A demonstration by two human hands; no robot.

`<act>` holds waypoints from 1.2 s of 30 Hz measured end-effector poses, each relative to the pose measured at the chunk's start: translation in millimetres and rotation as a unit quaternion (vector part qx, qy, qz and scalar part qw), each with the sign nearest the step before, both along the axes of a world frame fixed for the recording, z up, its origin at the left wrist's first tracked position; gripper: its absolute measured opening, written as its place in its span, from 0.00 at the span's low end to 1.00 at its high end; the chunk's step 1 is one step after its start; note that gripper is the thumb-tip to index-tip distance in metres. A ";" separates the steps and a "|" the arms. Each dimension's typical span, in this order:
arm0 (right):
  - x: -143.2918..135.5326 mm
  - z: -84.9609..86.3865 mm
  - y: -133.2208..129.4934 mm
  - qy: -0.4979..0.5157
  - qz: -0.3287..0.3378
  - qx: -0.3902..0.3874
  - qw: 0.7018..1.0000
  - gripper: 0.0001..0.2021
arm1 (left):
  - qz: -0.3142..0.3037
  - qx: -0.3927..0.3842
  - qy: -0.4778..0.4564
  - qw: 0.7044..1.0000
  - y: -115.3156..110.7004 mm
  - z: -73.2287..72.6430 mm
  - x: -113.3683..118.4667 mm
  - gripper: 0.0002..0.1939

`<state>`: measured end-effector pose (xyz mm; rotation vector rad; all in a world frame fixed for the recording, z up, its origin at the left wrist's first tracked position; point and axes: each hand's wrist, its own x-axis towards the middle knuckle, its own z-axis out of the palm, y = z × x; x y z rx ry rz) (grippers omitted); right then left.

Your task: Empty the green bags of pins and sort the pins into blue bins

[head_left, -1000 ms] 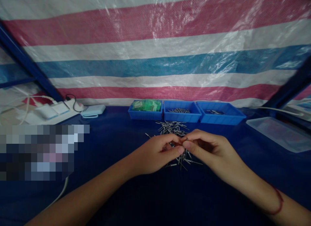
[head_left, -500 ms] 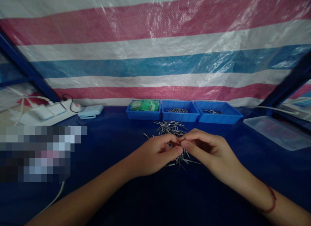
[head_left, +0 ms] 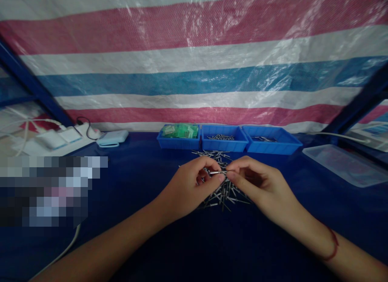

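Note:
A silvery blind rivet (head_left: 214, 172) lies level between my two hands, above a loose pile of similar rivets (head_left: 224, 193) on the dark blue table. My right hand (head_left: 262, 183) pinches its thin pin end between thumb and forefinger. From the other side, my left hand (head_left: 192, 183) has its thumb and forefinger closed around the thicker end, which shows between the fingertips. Both hands partly cover the pile.
Behind the pile stand three blue bins: one with green plastic packets (head_left: 180, 131), a middle bin (head_left: 224, 146) and a right bin (head_left: 274, 148) with metal pieces. A clear plastic lid (head_left: 342, 165) lies right; a power strip (head_left: 71, 138) and light blue device (head_left: 112, 138) sit left.
The fingertips have moved slightly apart, and the rivet now shows between them. My left fingers have opened a little around its thicker end.

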<state>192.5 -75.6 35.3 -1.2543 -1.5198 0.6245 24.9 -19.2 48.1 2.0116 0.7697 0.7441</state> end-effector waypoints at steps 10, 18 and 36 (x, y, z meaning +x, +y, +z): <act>4.2 -8.5 2.4 -0.029 0.030 0.019 0.999 0.04 | 0.010 0.146 -0.051 0.988 -7.2 0.1 -1.9 0.04; 3.4 -7.3 1.0 -0.018 0.053 0.026 0.998 0.03 | 0.006 0.183 -0.035 0.982 -8.6 1.6 -5.2 0.06; 118.9 -3.9 45.2 -0.278 -0.406 0.088 0.866 0.11 | -0.010 0.306 0.381 0.873 11.1 15.8 -27.5 0.11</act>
